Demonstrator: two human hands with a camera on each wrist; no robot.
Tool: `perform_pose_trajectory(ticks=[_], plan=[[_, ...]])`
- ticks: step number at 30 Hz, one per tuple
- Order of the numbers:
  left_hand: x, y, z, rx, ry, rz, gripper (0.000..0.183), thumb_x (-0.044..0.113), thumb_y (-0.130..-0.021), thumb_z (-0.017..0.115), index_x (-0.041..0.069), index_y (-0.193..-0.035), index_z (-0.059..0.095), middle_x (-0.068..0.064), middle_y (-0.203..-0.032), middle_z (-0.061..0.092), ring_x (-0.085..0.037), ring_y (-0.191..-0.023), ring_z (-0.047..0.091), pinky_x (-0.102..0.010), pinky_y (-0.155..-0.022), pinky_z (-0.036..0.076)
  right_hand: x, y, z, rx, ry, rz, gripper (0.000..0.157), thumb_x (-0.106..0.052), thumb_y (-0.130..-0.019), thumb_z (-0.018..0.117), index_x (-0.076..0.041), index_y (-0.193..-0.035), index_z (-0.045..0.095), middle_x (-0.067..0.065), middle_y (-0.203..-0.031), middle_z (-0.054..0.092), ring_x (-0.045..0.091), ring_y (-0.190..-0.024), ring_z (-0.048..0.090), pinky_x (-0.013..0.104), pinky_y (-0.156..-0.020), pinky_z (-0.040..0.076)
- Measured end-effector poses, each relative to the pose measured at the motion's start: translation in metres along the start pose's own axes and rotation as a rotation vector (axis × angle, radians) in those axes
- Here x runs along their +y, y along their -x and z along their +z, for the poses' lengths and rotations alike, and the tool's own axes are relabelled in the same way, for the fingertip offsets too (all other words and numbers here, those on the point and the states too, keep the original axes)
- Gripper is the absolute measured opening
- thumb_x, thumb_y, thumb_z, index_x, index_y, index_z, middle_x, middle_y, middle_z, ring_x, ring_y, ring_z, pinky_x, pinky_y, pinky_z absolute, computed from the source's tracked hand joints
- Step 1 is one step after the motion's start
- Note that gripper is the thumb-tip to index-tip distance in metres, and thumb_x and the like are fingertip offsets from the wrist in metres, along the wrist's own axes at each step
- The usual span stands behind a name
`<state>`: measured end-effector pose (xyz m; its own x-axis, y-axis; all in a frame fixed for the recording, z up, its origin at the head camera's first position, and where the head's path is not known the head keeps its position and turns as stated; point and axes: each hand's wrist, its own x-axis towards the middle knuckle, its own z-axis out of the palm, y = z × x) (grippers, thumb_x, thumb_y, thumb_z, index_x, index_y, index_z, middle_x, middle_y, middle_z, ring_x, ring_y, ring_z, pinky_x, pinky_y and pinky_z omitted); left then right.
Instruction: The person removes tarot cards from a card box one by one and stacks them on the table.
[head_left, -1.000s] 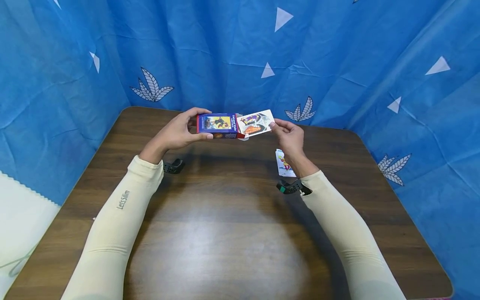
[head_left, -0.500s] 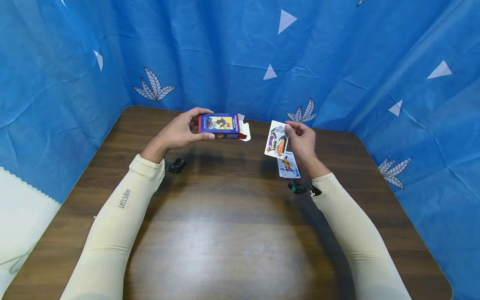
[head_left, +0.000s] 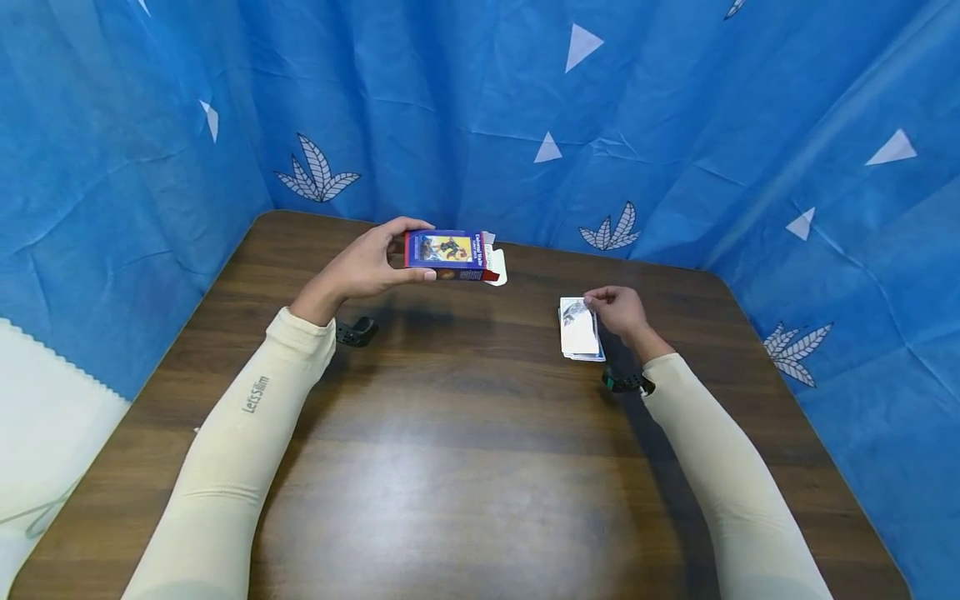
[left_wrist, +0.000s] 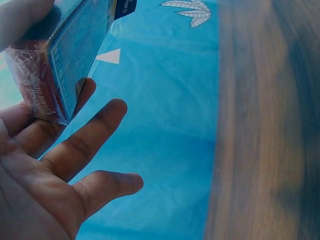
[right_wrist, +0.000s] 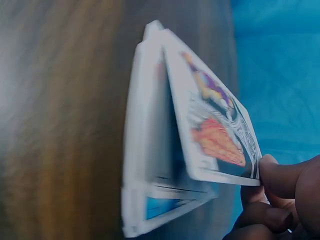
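Observation:
My left hand (head_left: pixel 371 262) grips a blue and red tarot card box (head_left: pixel 447 252) between thumb and fingers, above the table's back part. The box's flap (head_left: pixel 497 265) hangs open on its right end. In the left wrist view the thumb lies on one side of the box (left_wrist: pixel 60 65), while two fingers stretch out free of it. My right hand (head_left: pixel 621 310) pinches one illustrated card (right_wrist: pixel 217 117) by its corner. That card is tilted over a small stack of cards (right_wrist: pixel 145 120) on the table, its far edge at or close to the stack; whether they touch is unclear.
The brown wooden table (head_left: pixel 450 400) ends at the back against a blue curtain (head_left: pixel 420 108) with white leaf and triangle prints. A white cloth (head_left: pixel 52 425) hangs at the left edge. Each wrist bears a black strap mount (head_left: pixel 357 332).
My right hand has drawn the card out of the box, carried it right and lowered it over the stack. The left hand still holds the box in nearly the same place.

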<state>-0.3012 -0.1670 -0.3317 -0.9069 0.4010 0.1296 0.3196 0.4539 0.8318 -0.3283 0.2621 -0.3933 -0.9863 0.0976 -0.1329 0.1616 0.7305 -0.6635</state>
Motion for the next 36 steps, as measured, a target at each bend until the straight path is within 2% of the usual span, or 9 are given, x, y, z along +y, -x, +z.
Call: perform_pose_trajectory(ticks=[6, 16, 19, 21, 24, 26, 31, 33, 36], plan=[[0.0, 0.0, 0.0, -0.001, 0.0, -0.008, 0.08, 0.046, -0.079, 0.08, 0.021, -0.144, 0.042, -0.01, -0.136, 0.052, -0.028, -0.115, 0.055, -0.046, -0.101, 0.048, 0.009, -0.005, 0.009, 0.015, 0.092, 0.03, 0.026, -0.022, -0.101, 0.056, -0.003, -0.113, 0.068, 0.016, -0.113, 0.062, 0.027, -0.095, 0.053, 0.033, -0.078, 0.045], [0.001, 0.0, -0.002, 0.006, -0.007, -0.011, 0.081, 0.047, -0.078, 0.08, 0.022, -0.144, 0.042, -0.011, -0.137, 0.051, -0.028, -0.116, 0.054, -0.047, -0.102, 0.047, 0.007, -0.007, 0.015, 0.027, 0.137, 0.078, 0.024, -0.026, -0.1, 0.057, -0.006, -0.111, 0.067, 0.015, -0.113, 0.061, 0.029, -0.1, 0.055, 0.04, -0.087, 0.045], [0.0, 0.0, -0.001, 0.003, 0.0, -0.009, 0.078, 0.045, -0.079, 0.08, 0.022, -0.144, 0.043, -0.01, -0.136, 0.052, -0.027, -0.115, 0.055, -0.046, -0.101, 0.048, 0.004, -0.004, 0.017, 0.066, 0.143, 0.03, 0.023, -0.025, -0.1, 0.056, -0.007, -0.109, 0.067, 0.014, -0.111, 0.062, 0.028, -0.097, 0.055, 0.04, -0.085, 0.045], [0.0, 0.0, -0.001, 0.0, -0.001, -0.008, 0.078, 0.044, -0.08, 0.08, 0.022, -0.144, 0.042, -0.011, -0.136, 0.052, -0.027, -0.114, 0.055, -0.046, -0.101, 0.048, -0.003, 0.001, 0.02, 0.11, 0.11, -0.048, 0.024, -0.024, -0.1, 0.055, -0.006, -0.109, 0.068, 0.014, -0.107, 0.063, 0.026, -0.093, 0.055, 0.037, -0.08, 0.045], [0.001, 0.0, 0.0, -0.001, -0.005, -0.005, 0.077, 0.042, -0.081, 0.08, 0.021, -0.145, 0.042, -0.011, -0.136, 0.053, -0.027, -0.114, 0.055, -0.046, -0.101, 0.047, -0.025, 0.013, 0.026, 0.18, -0.022, -0.215, 0.025, -0.023, -0.099, 0.057, -0.003, -0.107, 0.069, 0.008, -0.096, 0.064, 0.017, -0.085, 0.054, 0.028, -0.075, 0.044], [0.001, 0.0, 0.0, 0.001, 0.001, -0.001, 0.077, 0.041, -0.081, 0.08, 0.02, -0.145, 0.042, -0.011, -0.136, 0.053, -0.027, -0.115, 0.056, -0.046, -0.101, 0.047, -0.049, 0.024, 0.031, 0.196, -0.186, -0.334, 0.025, -0.022, -0.097, 0.062, 0.001, -0.105, 0.069, 0.0, -0.089, 0.064, 0.01, -0.08, 0.054, 0.022, -0.072, 0.044], [0.002, 0.0, -0.001, 0.006, 0.016, 0.005, 0.077, 0.04, -0.081, 0.08, 0.019, -0.145, 0.042, -0.012, -0.136, 0.053, -0.028, -0.114, 0.057, -0.05, -0.102, 0.047, -0.104, 0.052, 0.042, 0.055, -0.683, -0.599, 0.019, -0.012, -0.096, 0.063, 0.006, -0.098, 0.064, -0.008, -0.077, 0.069, 0.004, -0.05, 0.043, 0.019, -0.047, 0.033], [0.004, 0.001, -0.001, 0.008, 0.014, 0.004, 0.077, 0.04, -0.081, 0.08, 0.019, -0.145, 0.042, -0.012, -0.136, 0.053, -0.028, -0.114, 0.057, -0.051, -0.101, 0.047, -0.116, 0.057, 0.045, -0.022, -0.763, -0.623, 0.016, -0.012, -0.097, 0.061, 0.004, -0.097, 0.064, -0.002, -0.077, 0.071, 0.007, -0.044, 0.035, 0.022, -0.042, 0.026], [0.005, 0.002, 0.0, 0.003, 0.006, -0.005, 0.077, 0.041, -0.081, 0.08, 0.019, -0.145, 0.042, -0.012, -0.136, 0.053, -0.028, -0.113, 0.057, -0.049, -0.101, 0.048, -0.125, 0.056, 0.05, -0.073, -0.709, -0.535, 0.015, -0.016, -0.098, 0.061, -0.002, -0.098, 0.065, 0.002, -0.081, 0.071, 0.008, -0.045, 0.034, 0.024, -0.043, 0.027]])
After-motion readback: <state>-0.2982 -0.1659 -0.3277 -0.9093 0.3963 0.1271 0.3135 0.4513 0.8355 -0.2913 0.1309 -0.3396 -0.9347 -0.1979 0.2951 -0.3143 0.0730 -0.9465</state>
